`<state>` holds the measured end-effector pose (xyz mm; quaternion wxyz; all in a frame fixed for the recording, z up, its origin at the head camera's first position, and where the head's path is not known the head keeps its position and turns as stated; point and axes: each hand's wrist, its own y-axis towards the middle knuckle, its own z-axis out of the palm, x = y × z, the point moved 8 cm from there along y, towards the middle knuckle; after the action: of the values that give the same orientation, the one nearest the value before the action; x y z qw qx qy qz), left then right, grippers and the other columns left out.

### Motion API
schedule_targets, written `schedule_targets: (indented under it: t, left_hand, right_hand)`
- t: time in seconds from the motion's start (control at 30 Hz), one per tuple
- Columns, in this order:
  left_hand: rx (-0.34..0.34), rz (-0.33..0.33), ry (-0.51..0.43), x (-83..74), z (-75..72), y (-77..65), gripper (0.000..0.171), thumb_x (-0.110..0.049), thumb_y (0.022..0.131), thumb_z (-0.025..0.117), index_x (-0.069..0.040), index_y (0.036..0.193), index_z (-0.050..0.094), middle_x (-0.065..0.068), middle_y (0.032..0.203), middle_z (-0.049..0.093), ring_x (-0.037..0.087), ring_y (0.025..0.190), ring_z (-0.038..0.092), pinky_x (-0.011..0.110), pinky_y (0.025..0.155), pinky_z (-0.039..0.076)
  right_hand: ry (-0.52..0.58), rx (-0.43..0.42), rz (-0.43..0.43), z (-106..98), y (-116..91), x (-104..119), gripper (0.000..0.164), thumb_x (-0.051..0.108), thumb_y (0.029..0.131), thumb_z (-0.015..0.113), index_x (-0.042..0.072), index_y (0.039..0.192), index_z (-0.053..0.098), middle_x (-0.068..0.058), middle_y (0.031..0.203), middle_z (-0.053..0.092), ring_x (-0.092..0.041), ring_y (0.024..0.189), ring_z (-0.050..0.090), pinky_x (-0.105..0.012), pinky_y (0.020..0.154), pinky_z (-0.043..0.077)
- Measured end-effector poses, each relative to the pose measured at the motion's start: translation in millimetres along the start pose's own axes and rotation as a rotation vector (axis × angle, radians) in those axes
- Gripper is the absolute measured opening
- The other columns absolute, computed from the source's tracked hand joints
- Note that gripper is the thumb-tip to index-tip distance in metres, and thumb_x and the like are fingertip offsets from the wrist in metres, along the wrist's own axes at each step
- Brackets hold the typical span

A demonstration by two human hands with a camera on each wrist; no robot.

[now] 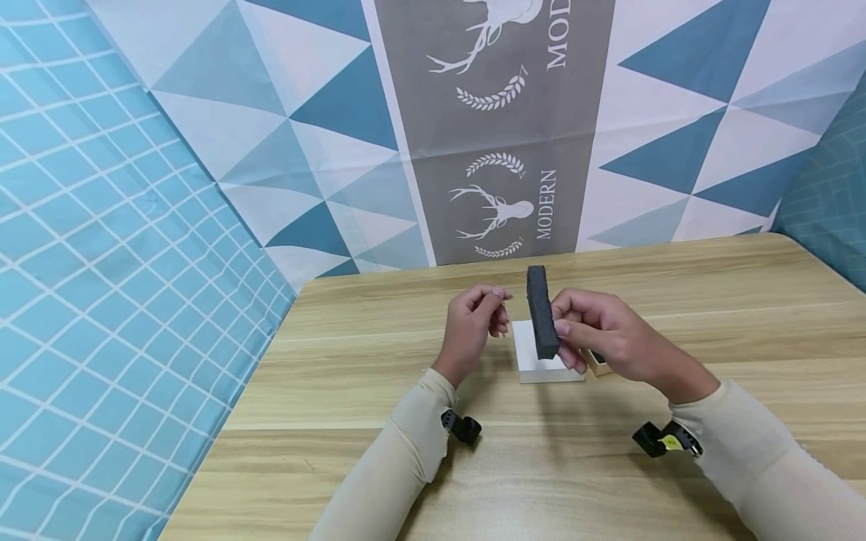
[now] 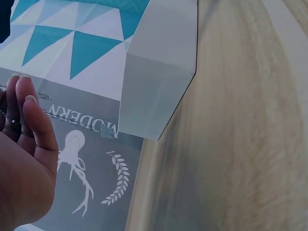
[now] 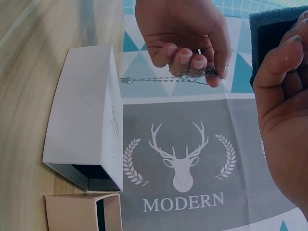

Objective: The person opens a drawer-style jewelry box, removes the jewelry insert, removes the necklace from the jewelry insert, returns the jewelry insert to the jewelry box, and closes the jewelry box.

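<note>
My left hand pinches a fine silver chain necklace between thumb and fingers. A small pendant hangs from its lower end. My right hand grips a black foam block by its side, tilted above the table. Below the two hands lies a white box; in the right wrist view its end is open and dark inside. Beside it sits a small tan box with something dark inside, partly hidden by my right hand in the head view.
Both boxes stand on a wood-grain table. A patterned cloth with deer heads and triangles hangs behind the table's far edge. Blue checked fabric borders the left side.
</note>
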<state>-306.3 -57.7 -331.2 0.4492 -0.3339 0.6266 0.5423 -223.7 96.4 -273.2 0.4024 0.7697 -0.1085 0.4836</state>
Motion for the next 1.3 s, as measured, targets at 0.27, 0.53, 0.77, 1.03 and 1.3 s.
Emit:
schedule_targets:
  t: [0.27,0.53,0.77,1.03,1.3]
  left_hand:
    - [0.018,0.03,0.092,-2.0,-2.3,1.5,0.027,-0.024,0.104,0.056,-0.001,0.099,0.07,0.007,0.07,0.061,0.016,0.058,0.06,0.037,0.056,0.054]
    - [0.02,0.04,0.227,-9.0,-8.9,3.0,0.021,-0.024,0.102,0.059,-0.009,0.095,0.072,0.008,0.069,0.062,0.02,0.061,0.06,0.056,0.064,0.053]
    - [0.033,0.034,0.32,-7.7,-16.2,5.0,0.022,-0.025,0.102,0.061,-0.008,0.096,0.073,0.008,0.07,0.063,0.021,0.063,0.062,0.039,0.061,0.055]
    - [0.046,0.092,0.39,-7.4,-17.7,6.0,0.022,-0.023,0.102,0.06,-0.007,0.096,0.073,0.017,0.078,0.066,0.019,0.061,0.063,0.036,0.058,0.054]
    - [-0.017,0.161,0.471,-13.4,-23.3,5.9,0.021,-0.024,0.1,0.063,-0.009,0.091,0.074,0.002,0.087,0.064,0.013,0.061,0.063,0.029,0.057,0.051]
  right_hand:
    - [-0.019,-0.006,0.015,-0.1,0.0,-1.5,0.018,-0.01,0.102,0.041,0.001,0.098,0.054,-0.014,0.067,0.058,-0.024,0.052,0.053,-0.035,0.047,0.051]
    - [-0.036,-0.012,0.02,0.0,0.0,-2.5,0.017,-0.01,0.102,0.042,0.001,0.098,0.054,-0.014,0.067,0.059,-0.024,0.052,0.054,-0.034,0.046,0.05]
    - [-0.045,-0.006,0.026,2.0,1.0,-5.1,0.017,-0.01,0.103,0.042,0.003,0.097,0.054,-0.013,0.067,0.058,-0.023,0.052,0.053,-0.033,0.044,0.048]
    - [-0.048,-0.002,0.017,4.3,1.3,-6.5,0.017,-0.01,0.102,0.043,0.002,0.098,0.054,-0.013,0.067,0.058,-0.023,0.053,0.054,-0.034,0.046,0.05]
    - [-0.046,0.003,0.01,5.7,2.4,-8.3,0.018,-0.011,0.102,0.043,0.002,0.098,0.054,-0.013,0.067,0.058,-0.023,0.053,0.054,-0.036,0.044,0.047]
